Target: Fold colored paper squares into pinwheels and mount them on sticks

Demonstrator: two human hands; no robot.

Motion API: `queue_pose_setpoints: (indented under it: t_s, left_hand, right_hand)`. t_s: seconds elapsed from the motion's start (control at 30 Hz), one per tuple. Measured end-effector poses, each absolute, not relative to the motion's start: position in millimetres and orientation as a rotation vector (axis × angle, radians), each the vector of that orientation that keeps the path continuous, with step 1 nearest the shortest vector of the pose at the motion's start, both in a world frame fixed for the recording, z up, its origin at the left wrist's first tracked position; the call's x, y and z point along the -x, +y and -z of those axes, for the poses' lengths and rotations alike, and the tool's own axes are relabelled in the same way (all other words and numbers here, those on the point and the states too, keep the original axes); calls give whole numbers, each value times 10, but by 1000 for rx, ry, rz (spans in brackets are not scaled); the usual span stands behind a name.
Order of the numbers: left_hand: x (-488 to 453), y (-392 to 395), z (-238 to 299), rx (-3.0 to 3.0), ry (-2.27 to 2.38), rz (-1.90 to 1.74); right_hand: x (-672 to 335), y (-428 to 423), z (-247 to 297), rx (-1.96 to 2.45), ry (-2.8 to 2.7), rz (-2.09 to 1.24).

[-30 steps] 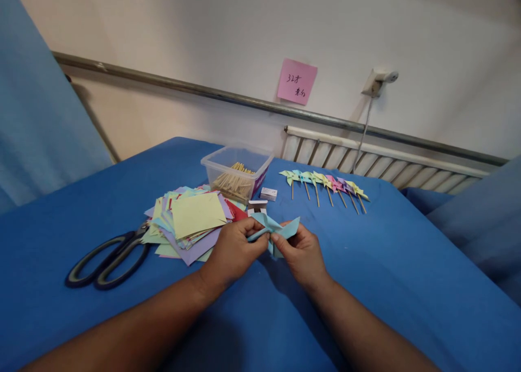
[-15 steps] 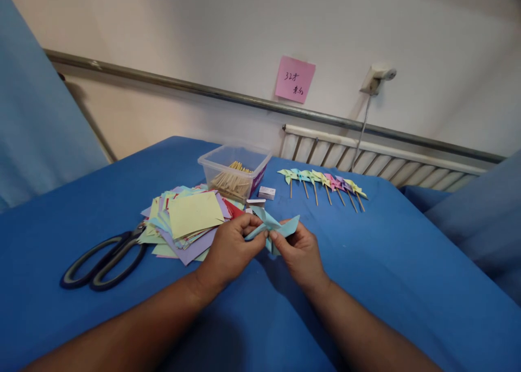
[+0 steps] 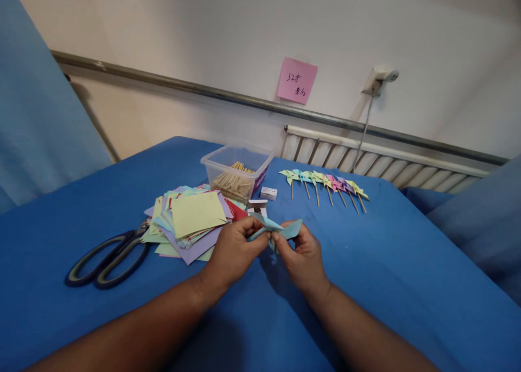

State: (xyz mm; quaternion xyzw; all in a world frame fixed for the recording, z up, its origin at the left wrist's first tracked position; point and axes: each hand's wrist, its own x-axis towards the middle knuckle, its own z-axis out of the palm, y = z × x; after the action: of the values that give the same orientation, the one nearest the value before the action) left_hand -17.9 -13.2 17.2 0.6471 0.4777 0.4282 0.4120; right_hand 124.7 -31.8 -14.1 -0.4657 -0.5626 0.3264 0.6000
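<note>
A light blue folded paper piece (image 3: 285,229) is pinched at its middle between both my hands, just above the blue cloth-covered table (image 3: 407,274). My left hand (image 3: 234,250) grips its left side with thumb and fingers closed. The fingers of my right hand (image 3: 303,258) are closed on its right side. A loose pile of coloured paper squares (image 3: 191,220) lies just left of my left hand. Behind my hands sits a small white stapler (image 3: 258,204).
Large black scissors (image 3: 108,258) lie at the left of the table. A clear plastic tub of wooden sticks (image 3: 236,171) stands behind the pile, a small white box (image 3: 268,193) beside it. A row of several finished paper pinwheels on sticks (image 3: 325,185) lies at the back right. A pink note (image 3: 297,80) hangs on the wall.
The blue paper piece has flattened slightly between my fingers; its raised right flap sits lower. Both hands stay in about the same place.
</note>
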Motion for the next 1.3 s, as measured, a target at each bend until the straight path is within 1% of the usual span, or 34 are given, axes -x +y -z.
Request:
queue_pose_setpoints:
  t_s: [0.1,0.2,0.47,0.9,1.1,1.3]
  left_hand:
    - [166,-138,-176,-1628,1207,-1103]
    - [157,-140,-188,-1546,1193,-1123]
    - [175,-163,-252,-1534,1212,-1114]
    - [168,-185,-287,-1526,1195,-1094]
    - [149,-168,-278,-1402,1129,-1113]
    - [141,-172,-261,-1376,1080,-1117]
  right_hand:
    - [-1251,-319,133,1077,-1349,-681]
    - [-1252,-310,148,1078,-1342,-674]
    - [-1246,-299,186,1047,-1241,-874]
    - [-1189,-314,141,987,-1074,-987]
    - [-1191,-297,142,907,-981,-1127]
    - [-1202,-280,171,896,-1034,-1098]
